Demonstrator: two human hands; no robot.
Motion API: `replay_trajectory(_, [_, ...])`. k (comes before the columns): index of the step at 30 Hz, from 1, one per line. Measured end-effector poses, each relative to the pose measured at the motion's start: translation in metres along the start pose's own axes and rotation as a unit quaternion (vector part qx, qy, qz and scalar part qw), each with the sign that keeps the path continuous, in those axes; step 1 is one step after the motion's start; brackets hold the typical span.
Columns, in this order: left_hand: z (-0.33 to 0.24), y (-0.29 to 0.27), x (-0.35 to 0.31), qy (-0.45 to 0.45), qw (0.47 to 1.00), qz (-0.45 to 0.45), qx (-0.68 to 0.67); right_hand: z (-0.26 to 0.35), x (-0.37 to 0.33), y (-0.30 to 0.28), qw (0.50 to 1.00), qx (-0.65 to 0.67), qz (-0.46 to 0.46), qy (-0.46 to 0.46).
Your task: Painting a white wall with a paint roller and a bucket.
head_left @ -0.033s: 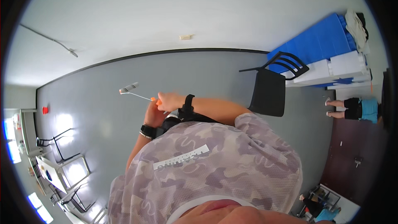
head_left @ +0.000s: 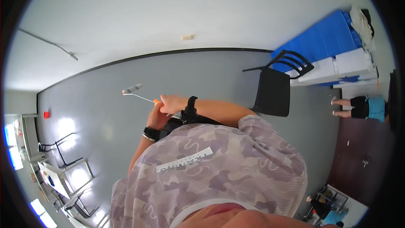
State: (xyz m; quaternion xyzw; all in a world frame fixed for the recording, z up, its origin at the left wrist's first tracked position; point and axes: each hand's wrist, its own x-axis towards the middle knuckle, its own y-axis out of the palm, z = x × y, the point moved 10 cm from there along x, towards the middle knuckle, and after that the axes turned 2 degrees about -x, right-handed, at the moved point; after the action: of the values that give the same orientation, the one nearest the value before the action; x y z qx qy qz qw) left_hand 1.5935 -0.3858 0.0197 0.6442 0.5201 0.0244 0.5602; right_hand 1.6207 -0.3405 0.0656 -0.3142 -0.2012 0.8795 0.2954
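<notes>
A small paint roller [head_left: 133, 89] with a grey-white sleeve, a thin bent wire frame and an orange handle points out ahead of me to the left, above the grey floor. Its handle disappears between my two hands, held close together in front of my body. My right hand [head_left: 172, 104] is closed about the handle from above. Just below it, my left hand [head_left: 157, 118] is closed around the lower part, with its fingertips partly hidden. Black straps circle both wrists. The roller sleeve touches nothing.
A black chair [head_left: 273, 90] stands to my right, beside blue mats [head_left: 318, 38] and white blocks. Ahead runs a white wall [head_left: 202, 8] with a dark skirting. Tables and chairs line the left, near a red bucket [head_left: 46, 115]. Two other people are at the right.
Less of the orange handle shows between my hands now. The roller and my arms have hardly moved, and the surroundings have shifted slightly in view.
</notes>
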Motion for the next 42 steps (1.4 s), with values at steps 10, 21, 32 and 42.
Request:
replay_trajectory(10, [-0.001,-0.101,0.068,-0.137,0.978,-0.136,-0.078,-0.097,-0.042,-0.051,0.937,0.285,-0.2,0.032])
replay_trajectory(21, [-0.049,-0.178,0.044,-0.256,0.921,-0.116,0.271,-0.209,-0.131,0.015,0.733,0.496,-0.425,0.19])
replay_trajectory(32, [-0.132,-0.409,-0.023,-0.256,0.789,-0.283,0.482,-0.16,-0.127,0.086,0.685,0.51,-0.415,0.312])
replay_trajectory(42, [-0.104,-0.54,-0.148,-0.179,0.813,-0.463,0.305,-0.102,-0.065,0.021,0.822,0.383,-0.362,0.215])
